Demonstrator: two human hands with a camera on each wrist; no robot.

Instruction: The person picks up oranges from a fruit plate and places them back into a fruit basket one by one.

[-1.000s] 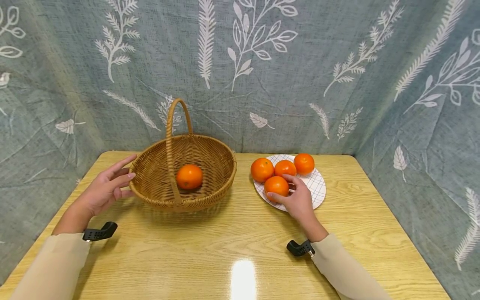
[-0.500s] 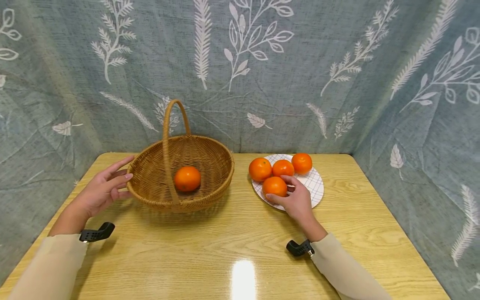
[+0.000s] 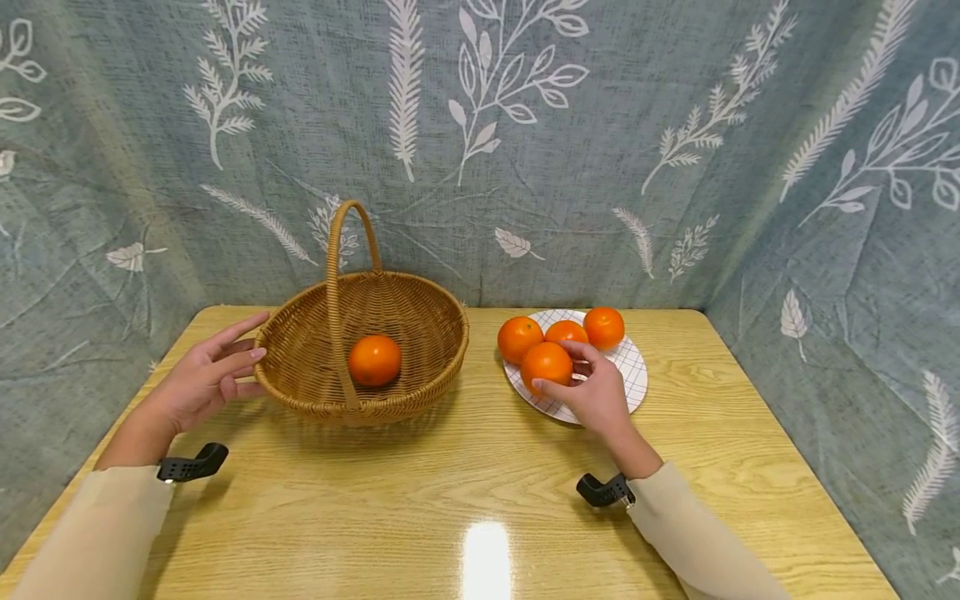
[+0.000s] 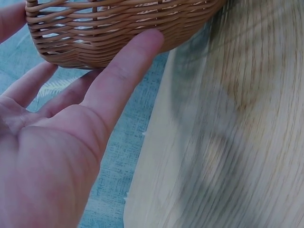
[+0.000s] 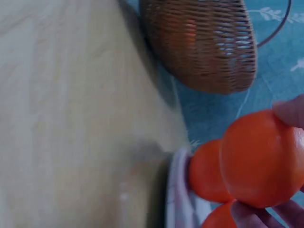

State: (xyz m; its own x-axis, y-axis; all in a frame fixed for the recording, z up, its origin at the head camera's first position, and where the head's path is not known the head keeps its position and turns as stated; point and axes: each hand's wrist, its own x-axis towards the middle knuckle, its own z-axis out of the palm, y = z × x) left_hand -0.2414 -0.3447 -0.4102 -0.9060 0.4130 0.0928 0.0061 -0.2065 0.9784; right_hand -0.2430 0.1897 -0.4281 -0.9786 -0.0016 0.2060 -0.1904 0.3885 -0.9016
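Observation:
My right hand (image 3: pixel 602 395) grips an orange (image 3: pixel 545 367) between thumb and fingers, over the near left part of a white checked plate (image 3: pixel 630 375). In the right wrist view that held orange (image 5: pixel 259 159) overlaps the others behind it. Three more oranges, among them a left one (image 3: pixel 519 339) and a right one (image 3: pixel 604 327), rest on the plate. My left hand (image 3: pixel 197 382) touches the left side of a wicker basket (image 3: pixel 431 396); its thumb (image 4: pixel 126 71) lies straight along the weave. One orange (image 3: pixel 375 360) sits inside the basket.
The wooden table (image 3: pixel 360 517) carries the basket at back left and the plate at back right. A tall arched handle (image 3: pixel 333 292) stands over the basket. Grey-blue leaf-print cloth (image 3: pixel 450 225) hangs behind the table and along both sides.
The right hand has raised its orange slightly from its spot on the plate, so it now covers more of the orange behind. The left hand stays at the basket; the head view has shifted a little.

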